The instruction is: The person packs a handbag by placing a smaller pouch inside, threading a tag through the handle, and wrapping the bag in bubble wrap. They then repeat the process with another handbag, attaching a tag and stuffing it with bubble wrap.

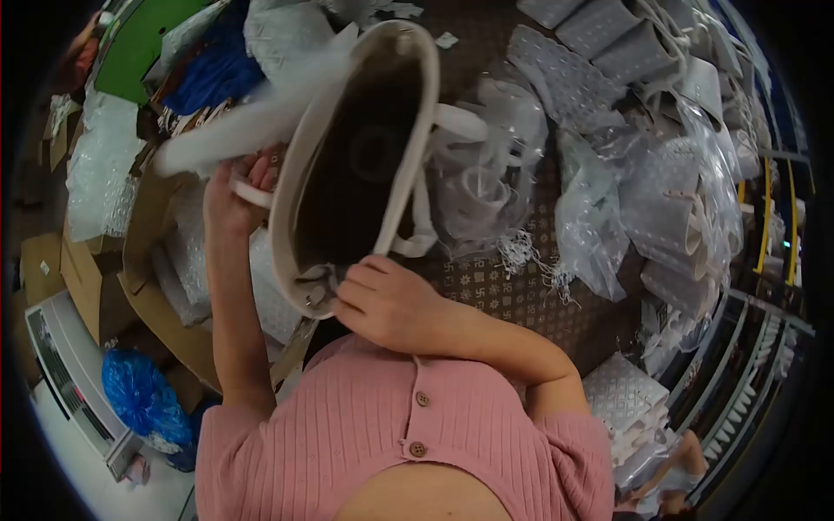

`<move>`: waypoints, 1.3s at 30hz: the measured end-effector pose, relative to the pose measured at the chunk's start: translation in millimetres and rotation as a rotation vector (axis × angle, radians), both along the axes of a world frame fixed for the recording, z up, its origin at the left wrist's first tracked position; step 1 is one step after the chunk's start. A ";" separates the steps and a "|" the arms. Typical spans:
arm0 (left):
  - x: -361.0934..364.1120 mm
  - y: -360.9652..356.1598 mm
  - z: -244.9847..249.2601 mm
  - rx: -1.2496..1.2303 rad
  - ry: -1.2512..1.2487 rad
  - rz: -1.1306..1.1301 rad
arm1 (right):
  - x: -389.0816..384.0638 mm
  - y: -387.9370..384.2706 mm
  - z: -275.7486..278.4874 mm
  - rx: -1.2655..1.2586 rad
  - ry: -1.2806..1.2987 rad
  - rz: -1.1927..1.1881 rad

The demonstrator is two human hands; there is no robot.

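An upright, wide-mouthed tote bag (288, 208) with a cream rim and a dark inside faces me, its opening towards my head. My left hand (243, 193) is closed around its white handle on the left side. My right hand (382, 302) grips the near end of the rim, close to a small metal fitting. A long whitish, motion-smeared piece (239, 135) stretches above my left hand; I cannot make out what it is. A second white handle (419, 227) hangs on the bag's right side.
Behind the bag, clear plastic wrapping (486, 187) lies on a brown patterned surface (499, 295). Several pale grey bags (673, 178) in plastic are piled to the right. Cardboard (161, 317), bubble wrap (102, 174) and a blue plastic bag (143, 395) sit left. Another person's arm (686, 464) shows lower right.
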State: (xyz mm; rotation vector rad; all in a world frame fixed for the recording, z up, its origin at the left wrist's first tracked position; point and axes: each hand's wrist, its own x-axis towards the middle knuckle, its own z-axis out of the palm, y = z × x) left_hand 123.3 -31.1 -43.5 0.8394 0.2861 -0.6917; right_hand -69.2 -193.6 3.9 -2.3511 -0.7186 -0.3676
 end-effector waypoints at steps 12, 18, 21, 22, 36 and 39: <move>-67.2 11.3 77.3 1.112 -1.119 -0.256 | -75.1 -81.6 -42.5 0.578 0.106 -0.877; -81.5 17.6 67.0 1.238 -1.180 -0.733 | -159.6 -165.1 -170.7 0.285 0.386 -1.393; -102.6 37.5 96.9 1.287 -1.176 -0.855 | -207.5 -171.9 -188.5 0.106 0.314 -1.503; -108.2 32.3 105.7 1.272 -1.191 -0.875 | -220.3 -174.3 -194.8 -0.074 0.187 -1.550; -139.7 -133.4 72.4 0.952 -1.892 -1.135 | -362.5 -197.0 -209.9 0.007 0.251 -1.887; -186.4 -138.8 111.0 1.175 -2.173 -0.860 | -335.6 -234.5 -226.5 0.039 0.263 -1.871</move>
